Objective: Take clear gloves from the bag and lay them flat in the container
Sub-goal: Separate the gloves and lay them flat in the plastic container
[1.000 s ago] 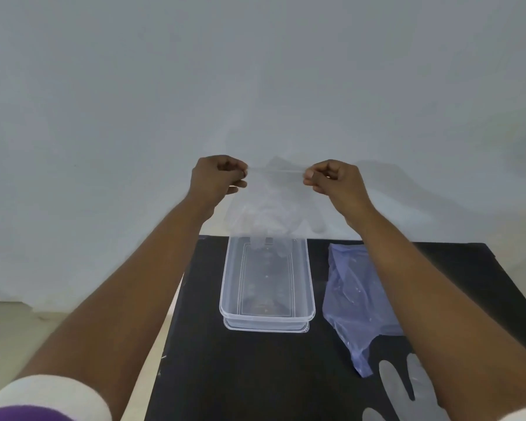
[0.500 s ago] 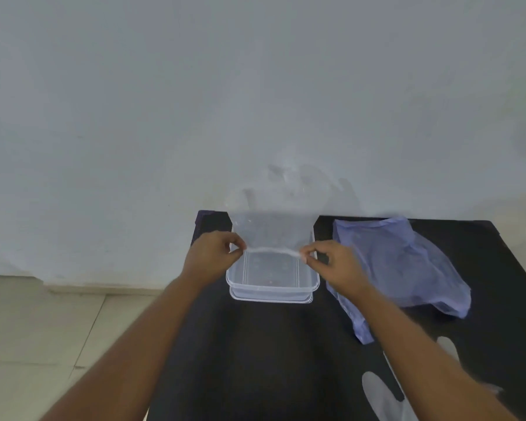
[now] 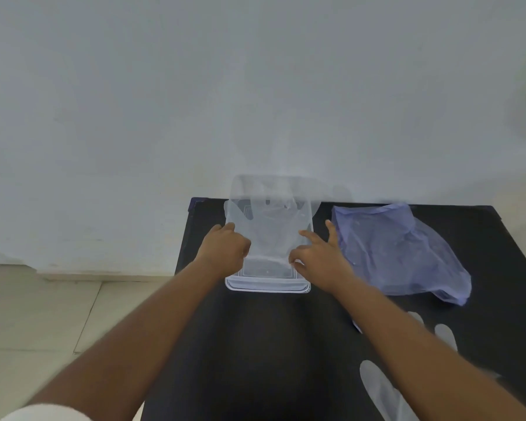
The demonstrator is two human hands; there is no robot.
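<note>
A clear plastic container (image 3: 268, 287) stands at the far middle of the black table (image 3: 255, 344). A clear glove (image 3: 271, 235) is spread over it, its fingers reaching past the far rim. My left hand (image 3: 225, 250) is curled on the glove's cuff at the container's left wall. My right hand (image 3: 316, 259) rests at the cuff's right end with fingers spread, thumb touching the edge. The bluish-purple bag (image 3: 401, 253) lies crumpled to the right of the container.
Another clear glove (image 3: 383, 390) lies flat on the table's near right, partly under my right forearm. A white wall stands just behind the table. The table's left edge drops to a tiled floor (image 3: 37, 314).
Both hands brought the glove down from in front of the wall onto the container. The right hand's fingers have spread apart from their pinch.
</note>
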